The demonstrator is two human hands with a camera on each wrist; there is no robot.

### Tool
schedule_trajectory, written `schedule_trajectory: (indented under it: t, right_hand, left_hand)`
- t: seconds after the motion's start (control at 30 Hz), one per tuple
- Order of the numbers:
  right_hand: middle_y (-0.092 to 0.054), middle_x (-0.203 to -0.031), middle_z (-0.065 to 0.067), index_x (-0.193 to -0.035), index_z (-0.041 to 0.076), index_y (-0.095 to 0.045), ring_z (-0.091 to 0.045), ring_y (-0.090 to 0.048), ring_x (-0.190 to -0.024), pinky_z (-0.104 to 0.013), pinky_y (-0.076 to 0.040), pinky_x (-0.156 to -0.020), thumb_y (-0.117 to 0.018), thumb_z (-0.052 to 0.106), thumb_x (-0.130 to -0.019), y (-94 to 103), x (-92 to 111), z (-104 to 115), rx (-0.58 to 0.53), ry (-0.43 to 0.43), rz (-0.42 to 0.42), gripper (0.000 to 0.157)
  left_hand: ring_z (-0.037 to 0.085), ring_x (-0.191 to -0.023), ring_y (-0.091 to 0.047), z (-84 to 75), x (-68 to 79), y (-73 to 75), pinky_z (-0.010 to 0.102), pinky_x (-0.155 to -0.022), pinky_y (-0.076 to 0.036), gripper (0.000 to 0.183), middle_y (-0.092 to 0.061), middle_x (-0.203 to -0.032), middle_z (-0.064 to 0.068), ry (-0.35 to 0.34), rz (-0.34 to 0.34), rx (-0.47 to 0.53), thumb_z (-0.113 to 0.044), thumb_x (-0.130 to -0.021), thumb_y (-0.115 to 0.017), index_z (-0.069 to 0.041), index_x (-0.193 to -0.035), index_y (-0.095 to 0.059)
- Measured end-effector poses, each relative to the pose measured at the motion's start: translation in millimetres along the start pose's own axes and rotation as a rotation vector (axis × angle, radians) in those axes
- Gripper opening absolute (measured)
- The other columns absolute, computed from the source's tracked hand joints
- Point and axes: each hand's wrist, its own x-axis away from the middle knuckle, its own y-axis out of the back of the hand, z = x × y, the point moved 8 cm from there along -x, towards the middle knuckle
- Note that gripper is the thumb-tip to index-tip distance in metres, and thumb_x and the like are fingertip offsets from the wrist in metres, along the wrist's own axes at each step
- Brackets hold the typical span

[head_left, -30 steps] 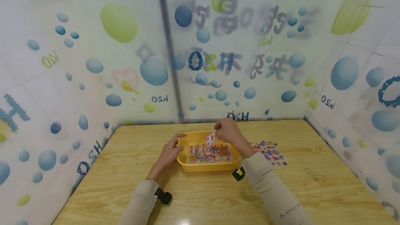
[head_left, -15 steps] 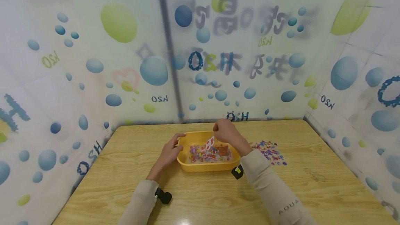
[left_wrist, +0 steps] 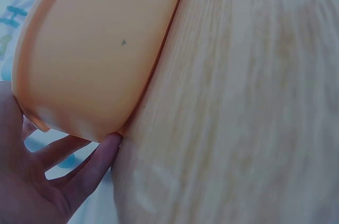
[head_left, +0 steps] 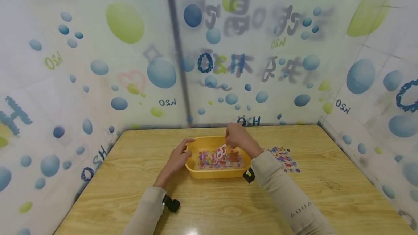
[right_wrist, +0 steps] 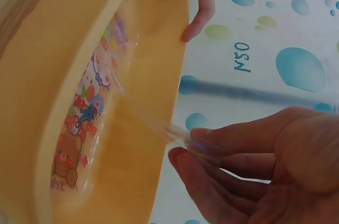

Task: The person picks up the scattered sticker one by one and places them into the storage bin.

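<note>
A yellow plastic basin point(head_left: 217, 174) stands on the table with colourful flat stickers point(head_left: 206, 159) in its bottom; a brown bear point(right_wrist: 68, 155) shows among them in the right wrist view. My left hand point(head_left: 175, 159) grips the basin's left end, thumb over the rim and fingers along the outer wall point(left_wrist: 100, 49). Above the basin's right half, my right hand point(head_left: 241, 139) pinches a thin, clear-edged sticker point(right_wrist: 142, 108) between thumb and fingers. From the head its red-and-white print point(head_left: 221, 151) faces me, hanging down into the basin.
Many small colourful pieces point(head_left: 285, 159) lie scattered on the wooden table point(head_left: 209, 202) to the right of the basin, partly behind my right forearm. A bubble-patterned curtain point(head_left: 215, 93) closes off the back and both sides.
My right hand has shifted slightly right with the sticker, which hangs a little lower. My left hand keeps its grip on the basin.
</note>
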Motion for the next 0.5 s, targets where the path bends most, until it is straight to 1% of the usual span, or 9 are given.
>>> schedule_trajectory:
  t: [0.07, 0.13, 0.17, 0.2, 0.27, 0.33, 0.4, 0.47, 0.5]
  right_hand:
    - [-0.050, -0.049, -0.002, -0.060, 0.003, -0.067, -0.012, -0.037, -0.041, -0.024, -0.034, -0.043, -0.060, -0.006, -0.090, -0.8, -1, 0, 0.012, 0.005, 0.015, 0.031]
    - [-0.035, -0.045, 0.001, -0.053, 0.007, -0.058, -0.012, -0.028, -0.042, -0.025, -0.029, -0.043, -0.057, -0.007, -0.089, -2.9, -2, -2, 0.022, -0.004, 0.037, 0.039]
    - [-0.029, -0.046, 0.002, -0.051, 0.009, -0.054, -0.012, -0.025, -0.043, -0.026, -0.027, -0.043, -0.056, -0.007, -0.089, -4.1, -2, -3, 0.028, -0.013, 0.048, 0.041]
    - [-0.027, -0.046, 0.002, -0.051, 0.010, -0.050, -0.013, -0.023, -0.044, -0.026, -0.027, -0.043, -0.056, -0.008, -0.089, -5.3, -3, -4, 0.037, -0.023, 0.059, 0.042]
    - [-0.030, -0.047, 0.002, -0.052, 0.010, -0.052, -0.013, -0.026, -0.043, -0.025, -0.029, -0.043, -0.057, -0.007, -0.089, -7.4, -5, -8, 0.052, -0.054, 0.074, 0.041]
    - [-0.035, -0.049, 0.001, -0.058, 0.008, -0.057, -0.013, -0.033, -0.043, -0.024, -0.032, -0.043, -0.059, -0.006, -0.089, -9.6, -8, -13, 0.075, -0.089, 0.090, 0.034]
    - [-0.041, -0.054, -0.002, -0.068, 0.004, -0.062, -0.014, -0.041, -0.044, -0.023, -0.035, -0.043, -0.061, -0.007, -0.089, -11.6, -10, -17, 0.103, -0.119, 0.105, 0.023]
    - [-0.048, -0.062, -0.005, -0.085, 0.001, -0.066, -0.016, -0.051, -0.047, -0.023, -0.040, -0.044, -0.063, -0.006, -0.090, -13.8, -12, -21, 0.128, -0.144, 0.122, 0.009]
    - [-0.051, -0.067, -0.007, -0.091, 0.000, -0.066, -0.017, -0.056, -0.048, -0.024, -0.043, -0.045, -0.063, -0.006, -0.090, -14.9, -13, -22, 0.139, -0.152, 0.131, 0.007]
  left_hand:
    - [0.035, -0.120, -0.066, -0.3, -0.3, 0.0, 0.044, -0.089, -0.058, 0.050, -0.060, -0.145, 0.021, -0.002, -0.001, -0.002, -0.010, -0.095, -0.054, -0.021, -0.143, -0.056]
    - [0.036, -0.122, -0.065, -0.3, -0.4, 0.1, 0.046, -0.092, -0.058, 0.050, -0.059, -0.147, 0.021, 0.000, -0.002, -0.003, -0.010, -0.095, -0.054, -0.021, -0.143, -0.056]
    - [0.036, -0.123, -0.064, -0.2, -0.2, 0.0, 0.047, -0.093, -0.058, 0.049, -0.058, -0.148, 0.020, 0.002, 0.000, -0.003, -0.010, -0.095, -0.054, -0.021, -0.143, -0.056]
    - [0.037, -0.124, -0.064, 0.1, -0.1, 0.0, 0.048, -0.094, -0.057, 0.049, -0.058, -0.149, 0.020, 0.005, 0.002, -0.002, -0.010, -0.096, -0.054, -0.021, -0.144, -0.056]
    - [0.037, -0.126, -0.063, 0.2, 0.2, -0.2, 0.050, -0.097, -0.056, 0.049, -0.056, -0.151, 0.019, 0.012, 0.004, -0.005, -0.011, -0.096, -0.054, -0.022, -0.144, -0.055]
    - [0.037, -0.127, -0.062, -0.1, 0.3, -0.4, 0.051, -0.098, -0.056, 0.049, -0.054, -0.153, 0.018, 0.015, 0.007, -0.006, -0.011, -0.097, -0.054, -0.022, -0.144, -0.055]
    - [0.037, -0.127, -0.062, -0.5, 0.4, -0.4, 0.050, -0.097, -0.056, 0.049, -0.054, -0.152, 0.018, 0.013, 0.007, -0.006, -0.010, -0.097, -0.053, -0.022, -0.145, -0.055]
    - [0.036, -0.125, -0.063, -1.2, 0.5, -0.4, 0.047, -0.094, -0.057, 0.049, -0.056, -0.151, 0.019, 0.010, 0.006, -0.005, -0.010, -0.097, -0.053, -0.021, -0.144, -0.055]
    - [0.036, -0.124, -0.064, -1.5, 0.6, -0.4, 0.046, -0.093, -0.058, 0.049, -0.056, -0.150, 0.020, 0.009, 0.006, -0.003, -0.010, -0.097, -0.053, -0.022, -0.144, -0.055]
